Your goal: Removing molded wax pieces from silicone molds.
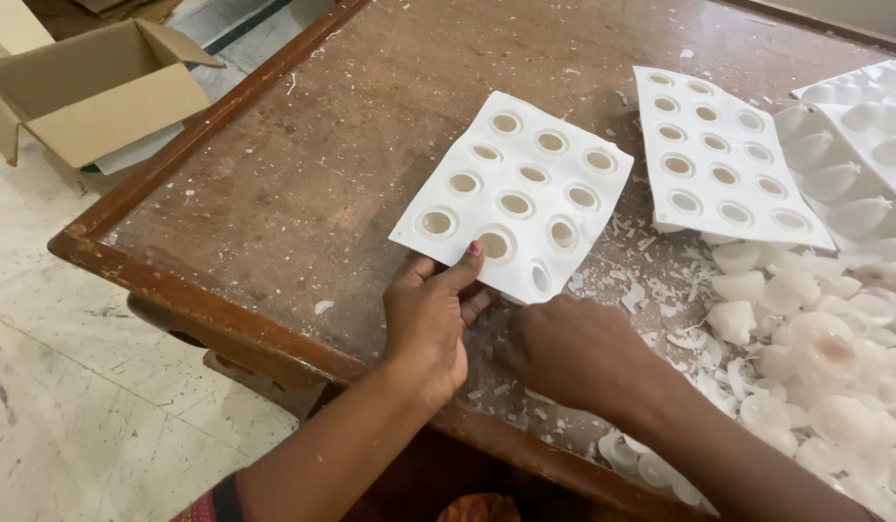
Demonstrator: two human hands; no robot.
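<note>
The person is working at the near edge of a white flexible mould sheet with rows of round holes (516,193), which lies flat on the worn brown wooden desk (303,184), its near corner tipped slightly up where the hands meet it. The left hand (431,324) grips that edge, thumb stretched up over the top beside a hole and the other fingers curled beneath, so it is closed on the sheet. The right hand (574,353) lies knuckles up just beside it, fingers tucked under the same edge; whether it has hold of anything cannot be told.

The step in hand looks like lifting or flexing the sheet to free what sits in its cavities. The next move seems to call for a steady peel with both hands so the thin sheet bends without tearing.

The sheet is matte and soft-looking, each hole ringed by a raised collar. A second white holed mould sheet (723,159) lies to the right, beside a heap of pale waxy dome-shaped castings (815,358) and white flakes (651,280). An open cardboard box (90,92) stands on the floor.
</note>
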